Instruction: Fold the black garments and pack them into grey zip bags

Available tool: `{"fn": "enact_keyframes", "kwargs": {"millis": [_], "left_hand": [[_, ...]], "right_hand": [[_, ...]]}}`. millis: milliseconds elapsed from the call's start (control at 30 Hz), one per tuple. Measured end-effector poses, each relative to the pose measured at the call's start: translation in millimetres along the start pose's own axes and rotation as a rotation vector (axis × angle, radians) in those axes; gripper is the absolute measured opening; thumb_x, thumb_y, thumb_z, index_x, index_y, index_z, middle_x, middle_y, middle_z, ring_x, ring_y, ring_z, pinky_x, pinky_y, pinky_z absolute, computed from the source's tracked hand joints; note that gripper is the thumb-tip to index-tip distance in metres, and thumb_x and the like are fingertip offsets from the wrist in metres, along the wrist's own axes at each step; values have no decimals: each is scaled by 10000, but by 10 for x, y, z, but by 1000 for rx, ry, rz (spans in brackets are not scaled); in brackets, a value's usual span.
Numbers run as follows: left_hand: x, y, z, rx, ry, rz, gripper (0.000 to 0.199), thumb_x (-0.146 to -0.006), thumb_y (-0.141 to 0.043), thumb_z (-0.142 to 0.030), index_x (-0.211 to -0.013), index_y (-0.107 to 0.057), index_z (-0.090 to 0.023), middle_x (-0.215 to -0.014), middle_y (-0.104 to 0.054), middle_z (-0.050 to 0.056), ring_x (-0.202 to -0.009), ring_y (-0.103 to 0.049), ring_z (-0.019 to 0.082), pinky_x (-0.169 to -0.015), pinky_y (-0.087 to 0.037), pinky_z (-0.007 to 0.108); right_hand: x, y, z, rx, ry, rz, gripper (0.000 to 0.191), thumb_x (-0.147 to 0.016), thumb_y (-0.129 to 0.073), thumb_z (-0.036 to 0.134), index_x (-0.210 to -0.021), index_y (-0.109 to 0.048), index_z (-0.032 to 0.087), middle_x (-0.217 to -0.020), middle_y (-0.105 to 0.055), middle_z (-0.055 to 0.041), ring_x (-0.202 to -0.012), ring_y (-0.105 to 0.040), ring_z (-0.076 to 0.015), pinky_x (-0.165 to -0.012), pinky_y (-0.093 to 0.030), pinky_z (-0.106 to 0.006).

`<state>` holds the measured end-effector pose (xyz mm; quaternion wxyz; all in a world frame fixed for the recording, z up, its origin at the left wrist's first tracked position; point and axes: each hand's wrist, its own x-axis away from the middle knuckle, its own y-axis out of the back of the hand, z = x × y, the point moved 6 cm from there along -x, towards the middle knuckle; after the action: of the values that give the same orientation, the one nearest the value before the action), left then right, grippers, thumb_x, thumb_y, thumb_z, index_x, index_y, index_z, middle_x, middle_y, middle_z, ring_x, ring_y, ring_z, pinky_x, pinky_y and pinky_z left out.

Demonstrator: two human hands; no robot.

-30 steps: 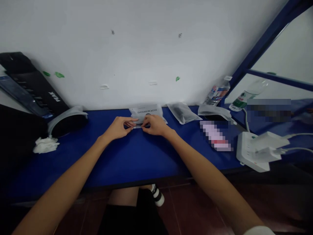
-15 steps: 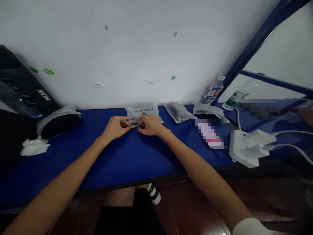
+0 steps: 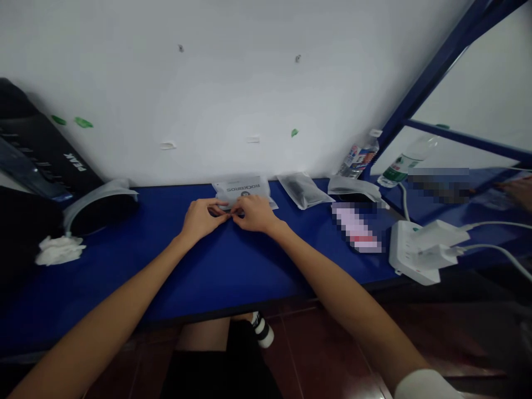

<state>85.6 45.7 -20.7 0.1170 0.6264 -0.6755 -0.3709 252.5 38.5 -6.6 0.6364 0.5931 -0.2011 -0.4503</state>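
A frosted plastic pouch (image 3: 235, 187) with upside-down ROCKBROS lettering lies flat against the wall on the blue desk. Along its near edge, my left hand (image 3: 203, 218) and my right hand (image 3: 255, 213) pinch with thumbs and forefingers, their tips almost touching. The fingers hide most of that edge. To the right rest a second frosted pouch (image 3: 305, 191) with something dark inside and another frosted pouch (image 3: 355, 188) over a dark object.
Right of my hands are a pixelated pink item (image 3: 355, 227), a white power strip (image 3: 403, 252) with plugged chargers, and a water bottle (image 3: 361, 158). On the left are a crumpled tissue (image 3: 60, 250), a black curved item (image 3: 106, 210) under frosted plastic and a black PEAK bottle (image 3: 50, 144).
My left hand has slid slightly right along the pouch's near edge, closing the gap to my right hand. My right hand has shifted barely to the left. The pouch stays in place.
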Motion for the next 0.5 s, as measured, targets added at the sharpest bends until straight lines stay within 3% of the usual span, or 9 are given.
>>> {"fn": "enact_keyframes", "kwargs": {"millis": [367, 500], "left_hand": [[-33, -37, -14, -44, -95, 99, 302, -845, -779, -326, -1120, -862, -234, -845, -846, 26, -817, -800, 257, -823, -618, 365], [5, -47, -64, -140, -160, 89, 227, -863, -730, -290, -1046, -857, -249, -910, -848, 31, -863, -785, 255, -831, -593, 362]], "right_hand": [[-3, -19, 4, -49, -110, -15, 116, -921, -725, 304, -939, -813, 230, -1077, -779, -69, -1057, -709, -263, -805, -494, -326], [-30, -32, -41, -101, -154, -14, 127, -896, -754, 324, -829, -760, 216, -988, -780, -54, -946, -707, -224, -753, -468, -305]]}}
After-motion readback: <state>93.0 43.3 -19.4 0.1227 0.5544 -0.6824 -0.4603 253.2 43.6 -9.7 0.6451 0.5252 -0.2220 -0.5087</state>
